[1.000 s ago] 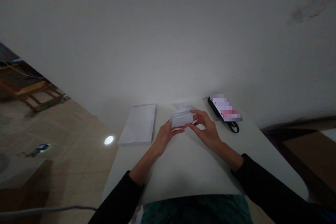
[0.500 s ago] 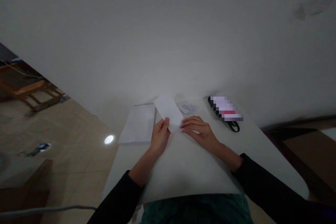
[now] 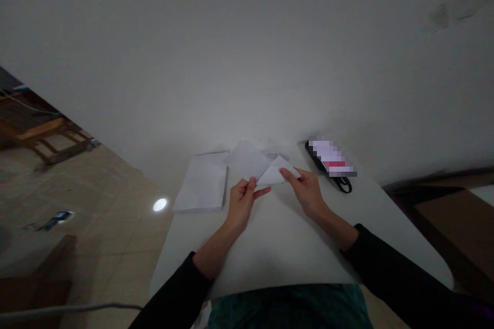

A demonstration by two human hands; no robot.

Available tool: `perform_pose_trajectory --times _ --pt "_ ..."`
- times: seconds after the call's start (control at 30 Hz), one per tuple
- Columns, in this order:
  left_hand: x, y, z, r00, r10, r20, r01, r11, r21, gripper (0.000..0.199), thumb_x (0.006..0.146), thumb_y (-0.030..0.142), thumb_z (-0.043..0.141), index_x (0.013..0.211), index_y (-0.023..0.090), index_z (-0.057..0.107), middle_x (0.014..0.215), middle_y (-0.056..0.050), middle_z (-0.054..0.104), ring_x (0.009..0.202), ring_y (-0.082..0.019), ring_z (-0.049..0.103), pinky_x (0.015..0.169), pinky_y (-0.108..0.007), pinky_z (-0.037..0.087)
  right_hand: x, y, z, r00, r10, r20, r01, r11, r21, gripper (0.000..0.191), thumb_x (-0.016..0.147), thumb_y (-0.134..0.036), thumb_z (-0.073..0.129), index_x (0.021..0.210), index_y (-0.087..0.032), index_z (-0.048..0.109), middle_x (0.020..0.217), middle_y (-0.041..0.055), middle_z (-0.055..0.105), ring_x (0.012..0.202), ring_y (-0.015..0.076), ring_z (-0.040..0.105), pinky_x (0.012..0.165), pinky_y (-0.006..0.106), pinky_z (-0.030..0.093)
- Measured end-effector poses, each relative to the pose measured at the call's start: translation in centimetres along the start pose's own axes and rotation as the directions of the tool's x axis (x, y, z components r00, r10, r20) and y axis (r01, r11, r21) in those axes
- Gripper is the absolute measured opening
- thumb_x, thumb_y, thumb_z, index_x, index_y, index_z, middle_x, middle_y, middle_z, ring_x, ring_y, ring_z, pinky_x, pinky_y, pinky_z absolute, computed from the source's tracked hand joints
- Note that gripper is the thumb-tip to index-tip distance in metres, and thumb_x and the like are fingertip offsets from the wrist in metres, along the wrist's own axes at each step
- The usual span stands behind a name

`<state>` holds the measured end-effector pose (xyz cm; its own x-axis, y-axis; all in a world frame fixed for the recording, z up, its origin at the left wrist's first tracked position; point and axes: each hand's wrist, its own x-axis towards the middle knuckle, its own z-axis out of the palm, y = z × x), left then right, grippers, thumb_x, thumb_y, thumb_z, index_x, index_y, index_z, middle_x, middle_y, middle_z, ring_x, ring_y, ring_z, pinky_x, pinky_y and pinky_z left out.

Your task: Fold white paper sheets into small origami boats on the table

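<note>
At the near edge, a teal garment [image 3: 289, 309] is seen behind the table [image 3: 278, 254], and dark sleeves [image 3: 173, 293] reach forward on both sides. A white sheet [image 3: 246, 160] is held up just above the tabletop, between the two hands. Its lower edge is pinched by the fingertips of the left hand [image 3: 241, 205], with the thumb spread outward. Its right part is gripped between the thumb and forefinger of the right hand [image 3: 306, 193]. The hands are apart, and the sheet spans the gap between them. A triangular flap [image 3: 277, 172] lies doubled over on the sheet's right side, so a diagonal fold is shown, and the rest is left single.

Beyond the hands, a stack of white paper [image 3: 200, 185] lies on the table to the left, just beside the sheet. A crumpled paper [image 3: 276, 155] is partly hidden behind it. To the right lies a black object [image 3: 314, 155] under a pixelated label, with a black strap [image 3: 343, 185]. A tiled floor [image 3: 116, 216] and a wooden chair [image 3: 42, 139] are seen further left, below a pale wall [image 3: 247, 51].
</note>
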<state>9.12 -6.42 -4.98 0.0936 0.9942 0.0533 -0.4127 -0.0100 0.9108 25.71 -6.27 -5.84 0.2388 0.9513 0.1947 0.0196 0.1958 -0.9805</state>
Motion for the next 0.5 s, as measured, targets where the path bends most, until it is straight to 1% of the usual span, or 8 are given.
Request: perform_pose_trajectory --times 0.07,0.1,0.17,0.3,0.4,0.5 --pt "0.0 -0.3 -0.1 1.000 -0.002 -0.009 0.003 0.999 0.049 0.035 0.077 0.045 0.073 0.074 0.012 0.064 0.085 -0.003 0.070 0.085 -0.018 0.070 0.087 -0.040 0.061 -0.1 -0.3 0.0 1.000 -0.015 -0.004 0.015 0.999 -0.035 0.038 0.082 -0.050 0.066 0.068 -0.015 0.073 0.068 0.0047 0.073 0.063 0.0201 0.067 0.062 0.030 0.051" --pt "0.0 -0.5 -0.1 1.000 -0.005 -0.012 0.006 0.997 0.073 0.036 0.077 0.046 0.072 0.076 0.011 0.064 0.087 -0.004 0.071 0.086 -0.019 0.071 0.088 -0.040 0.060 -0.1 -0.5 0.0 1.000 -0.017 0.004 0.017 0.999 -0.036 0.040 0.083 -0.050 0.064 0.066 -0.015 0.071 0.063 0.0050 0.072 0.059 0.0196 0.066 0.060 0.029 0.050" --pt "0.0 -0.7 -0.2 1.000 -0.012 -0.019 0.015 0.993 0.121 0.038 0.077 0.049 0.072 0.076 0.012 0.064 0.087 -0.006 0.072 0.085 -0.021 0.073 0.089 -0.040 0.059 -0.1 -0.7 0.0 1.000 -0.014 0.017 0.014 1.000 -0.014 0.041 0.084 -0.051 0.062 0.066 -0.015 0.070 0.059 0.0058 0.071 0.056 0.0193 0.065 0.059 0.029 0.051" --pt "-0.2 -0.9 -0.1 0.998 -0.026 -0.052 0.037 0.976 0.215 0.040 0.071 0.048 0.077 0.064 0.015 0.057 0.067 -0.002 0.067 0.080 -0.025 0.074 0.082 -0.037 0.059 0.0 -0.5 0.0 0.999 -0.017 -0.031 0.017 1.000 -0.020 0.042 0.084 -0.051 0.063 0.063 -0.015 0.069 0.057 0.0063 0.071 0.053 0.0202 0.066 0.057 0.030 0.051" --pt "-0.3 -1.2 0.0 0.994 -0.028 -0.109 0.051 0.975 0.214 0.041 0.069 0.043 0.080 0.059 0.017 0.051 0.056 0.002 0.059 0.075 -0.025 0.074 0.076 -0.034 0.059 0.0 -0.1 0.0 0.998 -0.003 -0.062 0.001 0.999 -0.032 0.042 0.083 -0.050 0.065 0.059 -0.016 0.068 0.056 0.0063 0.071 0.054 0.0211 0.067 0.056 0.030 0.051" --pt "-0.5 -1.8 0.3 0.990 -0.041 -0.133 0.063 0.984 0.166 0.037 0.071 0.040 0.079 0.060 0.015 0.053 0.060 0.000 0.062 0.071 -0.022 0.073 0.075 -0.034 0.059 -0.1 0.1 0.1 0.996 0.031 -0.083 -0.033 0.999 -0.018 0.040 0.081 -0.048 0.067 0.059 -0.015 0.067 0.054 0.0062 0.069 0.052 0.0210 0.066 0.051 0.029 0.050"
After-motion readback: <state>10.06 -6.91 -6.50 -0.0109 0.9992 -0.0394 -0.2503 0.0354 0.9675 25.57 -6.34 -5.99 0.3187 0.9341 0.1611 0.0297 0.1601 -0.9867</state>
